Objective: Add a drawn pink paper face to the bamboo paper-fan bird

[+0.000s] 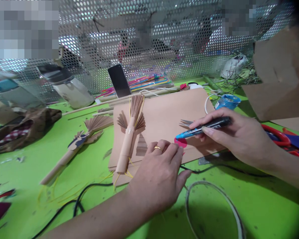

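My right hand (239, 132) grips a marker pen (201, 131) with a black barrel and a blue front end. Its tip meets the edge of a small round red paper piece (181, 142). My left hand (159, 169), with a gold ring, lies palm down, its fingertips at the red piece on brown paper sheets (169, 109). Beside it lies a rolled brown paper figure (128, 139) with pleated fans and yellow string. A pleated paper scrap (141, 146) is between them. Pointed metal tips (185, 123) show behind the pen; my right hand hides what joins them.
A second paper figure (77, 146) lies left on the green table (94, 205). A phone (119, 80) leans at the back near colourful sticks (149, 83). Bottles (69, 86) stand left. A blue paint jar (227, 101) and red scissor handles (276, 134) are right. A black cable (89, 189) crosses in front.
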A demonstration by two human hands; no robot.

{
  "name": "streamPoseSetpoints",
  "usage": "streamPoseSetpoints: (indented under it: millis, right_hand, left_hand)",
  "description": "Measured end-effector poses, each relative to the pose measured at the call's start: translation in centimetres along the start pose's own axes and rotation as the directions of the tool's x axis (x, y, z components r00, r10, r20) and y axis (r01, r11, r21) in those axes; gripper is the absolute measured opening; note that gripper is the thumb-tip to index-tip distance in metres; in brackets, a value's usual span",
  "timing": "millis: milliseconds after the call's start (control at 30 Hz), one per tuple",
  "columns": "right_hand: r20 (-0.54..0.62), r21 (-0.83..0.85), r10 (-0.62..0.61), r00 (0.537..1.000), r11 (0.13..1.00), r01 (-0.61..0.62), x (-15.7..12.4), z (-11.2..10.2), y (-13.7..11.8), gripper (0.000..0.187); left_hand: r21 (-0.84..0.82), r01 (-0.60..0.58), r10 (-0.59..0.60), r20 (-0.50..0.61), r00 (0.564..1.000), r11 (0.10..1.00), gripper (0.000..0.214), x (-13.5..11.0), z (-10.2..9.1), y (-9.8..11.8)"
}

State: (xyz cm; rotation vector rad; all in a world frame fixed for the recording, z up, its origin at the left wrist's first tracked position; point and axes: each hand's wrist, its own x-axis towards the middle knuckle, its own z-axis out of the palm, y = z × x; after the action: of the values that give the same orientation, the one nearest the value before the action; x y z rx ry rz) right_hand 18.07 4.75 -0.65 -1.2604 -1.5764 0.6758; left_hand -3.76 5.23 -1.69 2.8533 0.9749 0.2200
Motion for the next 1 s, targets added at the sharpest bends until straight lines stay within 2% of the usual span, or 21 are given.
streamPoseSetpoints:
  millis: [433, 633, 1000]
  right_hand:
    - [0.013, 0.007, -0.002, 1.0, 1.0, 0.002, -0.06, 0.15, 0.26, 0.01]
    - [0.027, 0.04, 0.053, 0.998, 0.998, -0.054, -0.11, 0.14, -0.17, 0.009]
    - [0.024, 0.029, 0.055, 0.998, 0.998, -0.056, 0.0, 0.28, -0.13, 0.01]
  left_hand:
    - [0.0, -0.003, 0.003, 0.003, 1.0, 1.0, 0.043, -0.08, 0.0, 0.03]
    - [-0.002, 0.0, 0.0, 0.005, 1.0, 1.0, 0.043, 0.0, -0.05, -0.03]
    - [-0.003, -0.004, 0.004, -0.003, 1.0, 1.0, 0.043, -0.08, 0.06, -0.05]
